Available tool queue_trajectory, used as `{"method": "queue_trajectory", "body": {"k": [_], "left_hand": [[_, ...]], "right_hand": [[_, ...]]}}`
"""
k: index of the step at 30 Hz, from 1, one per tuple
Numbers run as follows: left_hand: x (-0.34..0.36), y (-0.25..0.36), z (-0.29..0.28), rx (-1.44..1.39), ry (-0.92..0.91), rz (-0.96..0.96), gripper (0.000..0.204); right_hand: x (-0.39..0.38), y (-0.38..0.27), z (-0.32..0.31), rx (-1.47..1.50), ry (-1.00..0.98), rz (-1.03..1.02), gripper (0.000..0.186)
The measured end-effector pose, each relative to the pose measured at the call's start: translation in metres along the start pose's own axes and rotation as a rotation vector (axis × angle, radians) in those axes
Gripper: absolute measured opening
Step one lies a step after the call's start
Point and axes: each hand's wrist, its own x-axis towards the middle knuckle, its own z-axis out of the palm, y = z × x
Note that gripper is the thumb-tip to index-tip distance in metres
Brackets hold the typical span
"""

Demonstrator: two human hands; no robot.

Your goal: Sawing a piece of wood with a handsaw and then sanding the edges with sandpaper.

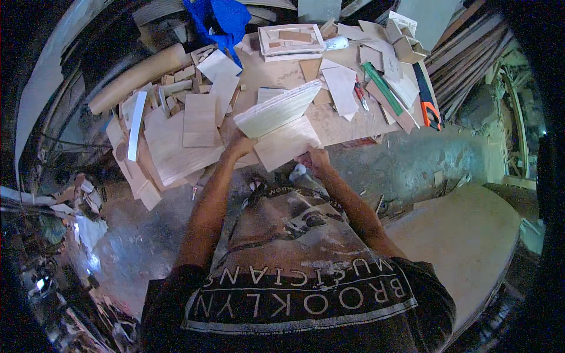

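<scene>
My left hand (239, 147) is closed on the near left corner of a pale wooden panel (278, 109), which is tilted up over the table's front edge. Below it, a second pale, flat wooden panel (288, 145) lies at an angle and reaches past the edge toward me. My right hand (315, 160) is closed at the near right corner of this lower panel, its fingertips partly hidden. Whether the two panels are joined along their meeting line, I cannot tell.
On the worktable (347, 130) lie a wooden frame (291, 42), a green strip (381, 88), a red cutter (360, 94) and an orange-handled saw (431, 115). Thin boards (176, 141) and offcuts cover its left side. A large curved sheet (465, 235) stands low at right.
</scene>
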Motion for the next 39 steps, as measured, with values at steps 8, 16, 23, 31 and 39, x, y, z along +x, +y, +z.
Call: {"method": "queue_trajectory", "body": {"k": [8, 16, 23, 31, 39], "left_hand": [[-0.004, 0.003, 0.003, -0.079, 0.036, -0.203, 0.047], [-0.061, -0.014, 0.014, 0.688, 0.469, 0.119, 0.046], [-0.082, 0.038, 0.089, 0.181, 0.537, -0.464, 0.066], [-0.057, 0.034, 0.088, -0.097, 0.508, -0.622, 0.072], [-0.045, 0.035, 0.086, 0.043, 0.445, -0.713, 0.067]], "right_hand": [[-0.043, -0.138, 0.032, -0.844, 0.219, -1.167, 0.059], [-0.036, -0.238, 0.079, -1.074, -0.596, -0.552, 0.045], [-0.016, -0.248, 0.075, -1.249, -0.744, -0.6, 0.043], [0.012, -0.253, 0.066, -1.419, -0.858, -0.845, 0.045], [0.002, -0.253, 0.059, -1.246, -0.789, -0.741, 0.046]]}}
